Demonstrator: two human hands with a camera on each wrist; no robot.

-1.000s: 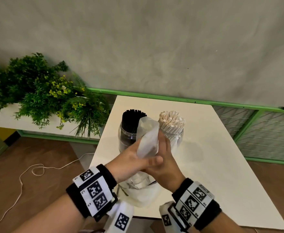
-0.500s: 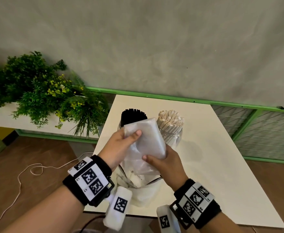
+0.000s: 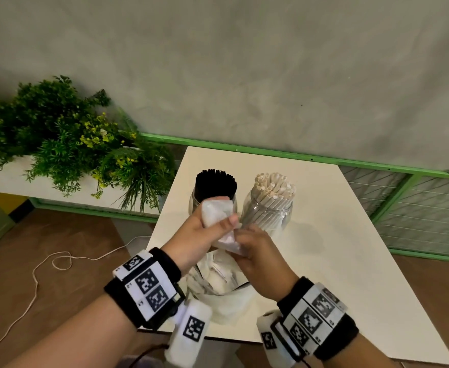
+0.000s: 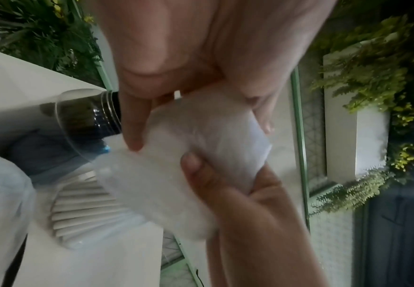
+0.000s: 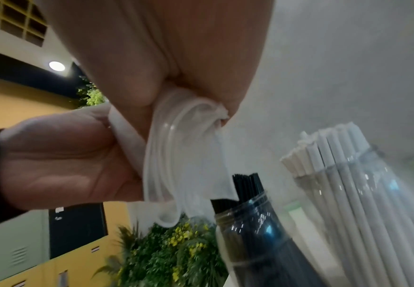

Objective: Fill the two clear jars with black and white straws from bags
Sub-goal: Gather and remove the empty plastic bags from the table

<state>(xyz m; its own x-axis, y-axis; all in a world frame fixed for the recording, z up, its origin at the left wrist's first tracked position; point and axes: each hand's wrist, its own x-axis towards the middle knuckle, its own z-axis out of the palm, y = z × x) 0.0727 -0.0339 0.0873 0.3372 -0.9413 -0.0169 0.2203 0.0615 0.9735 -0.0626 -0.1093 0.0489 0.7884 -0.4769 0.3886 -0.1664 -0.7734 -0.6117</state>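
Observation:
Two clear jars stand side by side on the white table point(image 3: 324, 235). The left jar point(image 3: 195, 201) is packed with black straws point(image 3: 216, 183); the right jar point(image 3: 268, 216) is packed with white straws point(image 3: 275, 185). In front of them both hands crumple an empty clear plastic bag point(image 3: 218, 216). My left hand point(image 3: 204, 232) grips its upper part, thumb across the front. My right hand point(image 3: 255, 251) pinches its lower part. The bag point(image 4: 201, 155) shows bunched between the fingers in the left wrist view, and folded point(image 5: 176, 155) in the right wrist view.
More crumpled clear plastic point(image 3: 218, 282) lies on the table's near edge under the hands. A planter of green plants point(image 3: 72, 150) stands left of the table. A green rail point(image 3: 297, 155) runs behind, and a white cord point(image 3: 45, 266) lies on the brown floor.
The bag was spread wide between both hands half a second ago; now it is squeezed into a smaller wad, with the hands closer together in front of the black-straw jar.

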